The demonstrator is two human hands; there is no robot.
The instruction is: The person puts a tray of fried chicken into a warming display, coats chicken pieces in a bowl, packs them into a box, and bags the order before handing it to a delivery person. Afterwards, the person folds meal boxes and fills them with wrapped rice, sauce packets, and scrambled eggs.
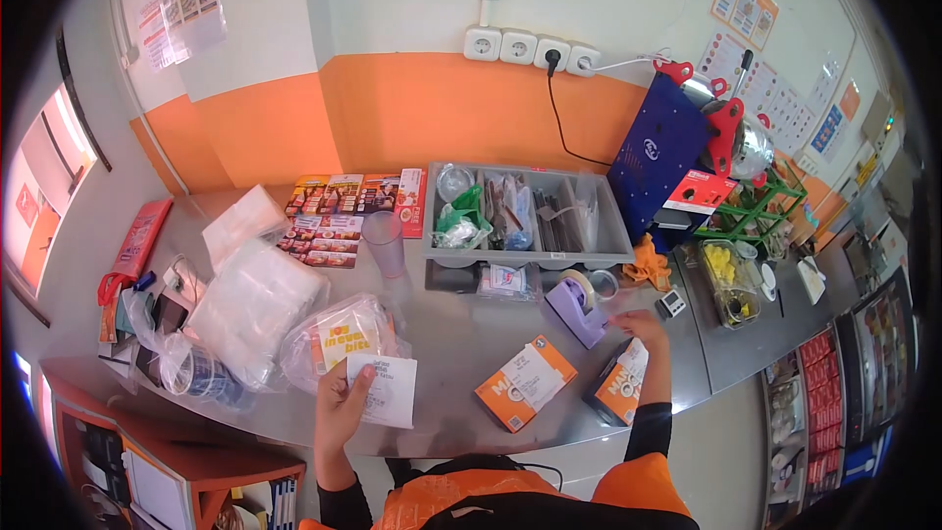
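Observation:
A printed white receipt (pixel 391 391) is pinched between the thumb and fingers of my left hand (pixel 345 402), over the front edge of the steel table. Just behind it lies a clear plastic bag with an orange and white printed package (pixel 351 334) inside. My right hand (pixel 640 328) is beside a lilac tape dispenser (pixel 577 314), fingers drawn together at its right side; whatever they hold is too small to make out. Two orange boxes lie in front: the left box (pixel 510 395) has a white slip on top, and the right box (pixel 613 388), also with a slip, is partly covered by my right forearm.
A grey divided bin (pixel 442 253) with packets stands at the back, beside a blue machine panel (pixel 655 152). White plastic bags (pixel 257 304) and a translucent cup (pixel 385 243) are at left. A small timer (pixel 671 304) and orange cloth (pixel 648 263) lie at right.

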